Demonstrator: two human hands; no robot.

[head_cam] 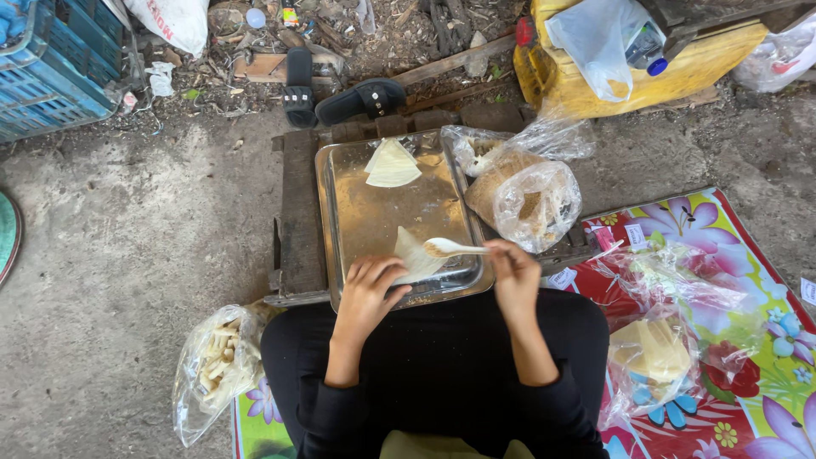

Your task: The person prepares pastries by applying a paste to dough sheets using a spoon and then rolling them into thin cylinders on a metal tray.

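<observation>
— Holding what, that right hand [513,270]?
— It grips a pale spoon [452,247], the bowl pointing toward the other hand, over the metal tray [374,208].
— And the left hand [371,289]?
— Fingers spread, pressing flat a thin wrapper [415,255] lying just beyond its fingertips, touching them.

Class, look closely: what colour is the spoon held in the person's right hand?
White; the spoon in the right hand shows best in the head view.
</observation>
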